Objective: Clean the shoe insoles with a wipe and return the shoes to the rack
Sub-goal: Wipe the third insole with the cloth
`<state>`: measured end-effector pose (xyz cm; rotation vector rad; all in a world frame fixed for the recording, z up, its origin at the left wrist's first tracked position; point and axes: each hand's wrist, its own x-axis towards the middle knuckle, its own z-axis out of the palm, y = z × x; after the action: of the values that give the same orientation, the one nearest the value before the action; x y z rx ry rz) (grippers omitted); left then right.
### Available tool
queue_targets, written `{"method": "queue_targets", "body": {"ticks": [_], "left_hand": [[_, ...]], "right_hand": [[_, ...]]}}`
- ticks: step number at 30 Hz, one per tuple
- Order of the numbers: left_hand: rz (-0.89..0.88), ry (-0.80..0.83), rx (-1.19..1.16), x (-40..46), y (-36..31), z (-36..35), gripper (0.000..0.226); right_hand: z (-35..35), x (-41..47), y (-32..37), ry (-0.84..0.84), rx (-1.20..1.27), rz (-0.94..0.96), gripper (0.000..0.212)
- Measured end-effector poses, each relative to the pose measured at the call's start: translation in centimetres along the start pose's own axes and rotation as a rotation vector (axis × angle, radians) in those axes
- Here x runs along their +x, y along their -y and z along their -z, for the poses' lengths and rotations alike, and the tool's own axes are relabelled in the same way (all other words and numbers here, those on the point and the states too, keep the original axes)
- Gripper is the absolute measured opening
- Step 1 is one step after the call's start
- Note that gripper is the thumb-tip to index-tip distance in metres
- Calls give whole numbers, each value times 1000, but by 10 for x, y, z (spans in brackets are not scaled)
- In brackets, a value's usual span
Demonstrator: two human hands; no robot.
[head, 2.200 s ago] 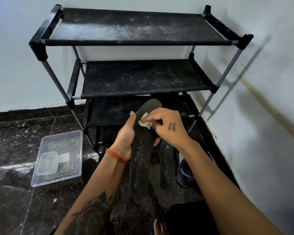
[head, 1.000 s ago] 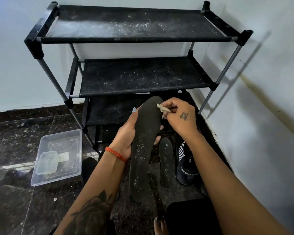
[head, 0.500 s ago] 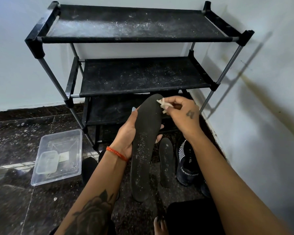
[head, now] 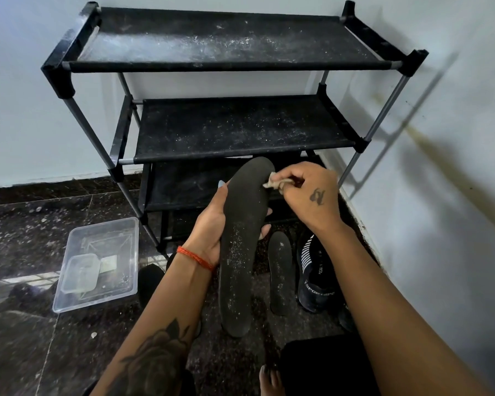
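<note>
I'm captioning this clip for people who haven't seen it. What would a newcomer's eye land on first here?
First, the long black insole at centre, speckled with white grit, held by the left hand while the right hand pinches a crumpled wipe against its top edge. Behind stands the dusty black shoe rack, its upper shelves bare of shoes. On the floor, a second insole lies beside a dark shoe.

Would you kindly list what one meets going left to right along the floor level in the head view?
Clear plastic tub → insole held in the left hand → second insole lying on the floor → dark sneaker by the wall.
</note>
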<state>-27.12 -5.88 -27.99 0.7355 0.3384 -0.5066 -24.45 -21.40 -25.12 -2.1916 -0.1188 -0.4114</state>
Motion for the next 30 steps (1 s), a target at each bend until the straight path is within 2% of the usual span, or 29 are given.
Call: {"method": "queue_targets", "body": {"ticks": [5,10,12,15,17,22,27,29,30], "left_hand": [[-17,6,-34,-1,0,1,47],[-38,-7,16,-4,-1,0,46],[-22,-36,6,-4,-2,-1,49],[-2,-56,1,-3,-2,-1,62],[2,-49,-4,-3,-2,-1,65],[-15,-3,-18,-5,-2,1,58],[-60,-7,32,-6,-2,0,49],[-39,-44,36,-6,-3,-2,53],[-21,-56,15,-6,-4,-1,56]], "right_hand": [[-11,-4,1,213,-3,-40,13],[0,-1,-2,507,-69,-4,25],[6,0,-5,474,-96,-20,28],[6,2,-7,202,-58,7,23],[0,1,-4,139,-63,57,20],[-15,-6,0,378,-72,71,14],[4,-1,-3,633,-69,35,17],[12,-1,-6,579,-122,19,19],[13,-1,-8,488,-129,16,19]]}}
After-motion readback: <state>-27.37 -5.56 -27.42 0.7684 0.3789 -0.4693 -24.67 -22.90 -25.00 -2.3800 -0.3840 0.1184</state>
